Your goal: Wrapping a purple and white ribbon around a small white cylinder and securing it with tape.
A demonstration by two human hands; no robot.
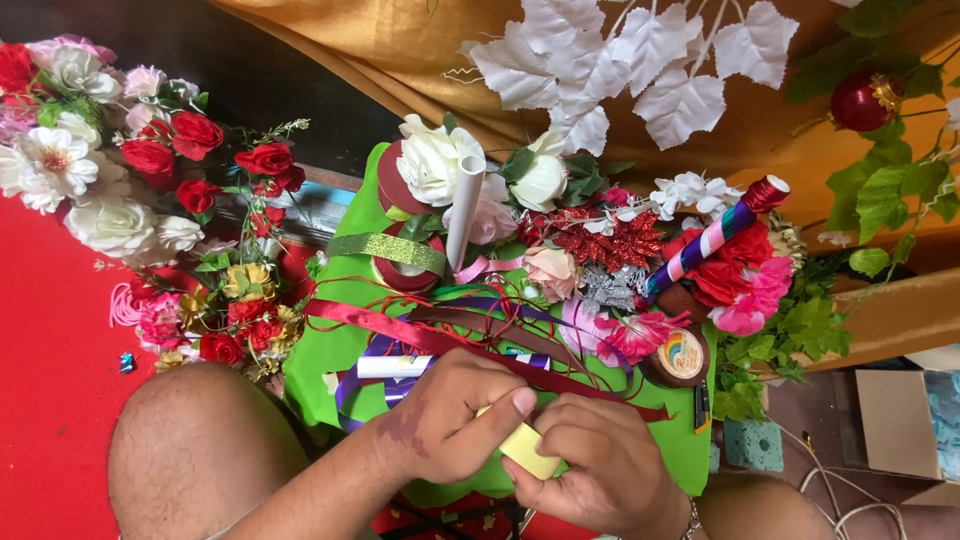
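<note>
My left hand (455, 415) and my right hand (590, 465) meet low in the middle of the view, both gripping a small pale yellow block (528, 452) between fingers and thumbs. They hover over a bright green sheet (345, 345) strewn with dark red ribbon (400, 330), purple ribbon (375, 350) and a small white roll (395, 367). My right wrist wears a metal bracelet (692, 520). My bare knee (195, 450) fills the lower left.
Artificial roses in red, white and pink (120, 170) lie left on a red floor. White flowers, ribbon spools (400, 185), a white paper tube (465, 205), glittery leaves, a striped stick (715, 235) and a tape roll (680, 357) crowd the green sheet's far side. A cardboard box (900, 420) sits right.
</note>
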